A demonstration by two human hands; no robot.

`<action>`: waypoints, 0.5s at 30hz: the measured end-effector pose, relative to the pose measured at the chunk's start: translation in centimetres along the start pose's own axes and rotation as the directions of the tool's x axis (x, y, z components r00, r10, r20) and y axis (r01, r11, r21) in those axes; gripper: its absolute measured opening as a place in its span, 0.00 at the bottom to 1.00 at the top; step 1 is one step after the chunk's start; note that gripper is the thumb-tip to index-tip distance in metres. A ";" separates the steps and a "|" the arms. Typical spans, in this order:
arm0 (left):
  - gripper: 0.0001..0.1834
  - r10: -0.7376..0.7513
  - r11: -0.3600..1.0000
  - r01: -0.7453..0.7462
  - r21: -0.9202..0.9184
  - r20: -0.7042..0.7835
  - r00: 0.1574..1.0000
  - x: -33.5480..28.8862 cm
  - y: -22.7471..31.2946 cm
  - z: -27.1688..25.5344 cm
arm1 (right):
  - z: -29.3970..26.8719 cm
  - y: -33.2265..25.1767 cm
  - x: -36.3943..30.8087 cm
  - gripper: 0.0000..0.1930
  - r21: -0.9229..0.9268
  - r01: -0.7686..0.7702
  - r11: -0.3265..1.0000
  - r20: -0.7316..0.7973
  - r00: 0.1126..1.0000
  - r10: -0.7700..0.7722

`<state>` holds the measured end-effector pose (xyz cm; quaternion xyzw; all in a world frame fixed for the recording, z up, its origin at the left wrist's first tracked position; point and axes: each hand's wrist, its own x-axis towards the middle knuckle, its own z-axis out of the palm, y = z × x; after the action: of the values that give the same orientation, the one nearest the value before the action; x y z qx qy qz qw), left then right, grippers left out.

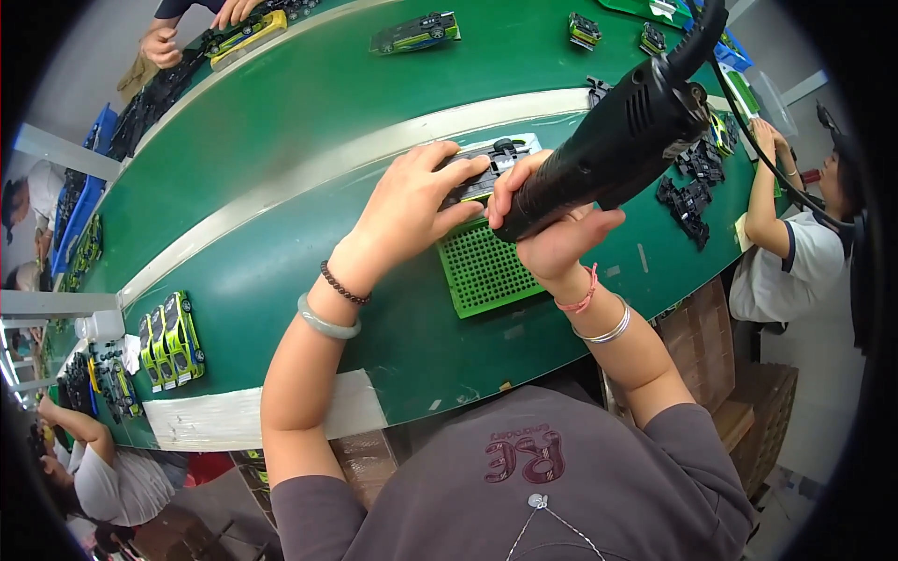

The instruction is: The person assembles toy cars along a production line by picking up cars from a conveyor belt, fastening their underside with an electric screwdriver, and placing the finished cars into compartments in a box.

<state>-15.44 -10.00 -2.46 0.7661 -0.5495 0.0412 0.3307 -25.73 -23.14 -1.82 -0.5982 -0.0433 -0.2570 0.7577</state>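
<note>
Green worktop, co-workers around 3, 8 and 10 o'clock. Left hand's gripping a toy-car base near 12; right hand's wrapped round a black power driver, tip hidden, so contact's maybe.

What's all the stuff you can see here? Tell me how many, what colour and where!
Worktop: one, green, middle
Car part: one, black and grey, under left hand
Perforated tray: one, bright green, below hands
Handheld tool: one, black, in right hand
Parked toy cars: at least three, yellow-green and black, left
Far toy car: one, yellow-green and black, top middle
Loose parts: several, black, right
Bins: several, blue, edges
Boxes: several, brown, below worktop
Co-workers: at least four, mostly pale tops, around edges
Left hand: one, bare, on car part
Right hand: one, bare, around tool
</note>
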 end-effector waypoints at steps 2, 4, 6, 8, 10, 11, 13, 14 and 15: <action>0.23 -0.004 1.000 0.004 0.000 0.009 1.000 0.0 0.0 0.0 | 0.1 0.2 -0.1 0.49 0.023 0.004 1.000 -0.005 1.000 -0.004; 0.24 -0.008 1.000 0.008 0.009 0.005 1.000 -0.1 0.0 -0.1 | 0.5 0.5 -0.3 0.49 0.000 -0.004 1.000 -0.027 1.000 0.004; 0.25 -0.001 1.000 0.001 0.003 0.011 1.000 -0.2 -0.2 -0.1 | 0.8 0.5 -0.4 0.49 -0.021 -0.008 1.000 -0.045 0.999 0.007; 0.26 0.006 1.000 -0.006 -0.001 0.015 1.000 -0.2 -0.2 -0.5 | 0.9 0.4 -0.3 0.48 -0.046 -0.023 0.999 -0.014 1.000 0.023; 0.31 -0.009 0.999 0.011 -0.044 0.051 0.999 -0.3 -0.2 -1.8 | 0.8 0.3 -0.1 0.48 -0.030 -0.008 1.000 -0.037 0.999 0.007; 0.31 -0.009 0.999 0.011 -0.039 0.048 0.999 -0.4 -0.4 -2.5 | 0.8 0.3 0.0 0.48 -0.013 0.007 1.000 -0.063 0.998 -0.008; 0.37 -0.106 0.994 0.109 -0.018 0.133 0.986 -0.9 -1.2 -4.1 | 0.4 -1.1 0.5 0.50 -0.085 0.004 0.996 -0.024 1.000 -0.007; 0.39 -0.113 0.994 0.113 0.010 0.173 0.978 -1.0 -1.6 -4.5 | 0.5 -2.2 1.0 0.50 0.013 0.046 0.999 -0.049 0.998 -0.045; 0.39 -0.120 0.993 0.119 0.016 0.170 0.978 -1.2 -1.8 -4.8 | 0.8 -3.0 1.6 0.51 0.116 0.084 0.990 -0.076 0.994 -0.075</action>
<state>-12.88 -6.01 -0.06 0.7995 -0.5285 -0.0428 0.2821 -25.49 -23.37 1.61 -0.5404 -0.0554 -0.3050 0.7822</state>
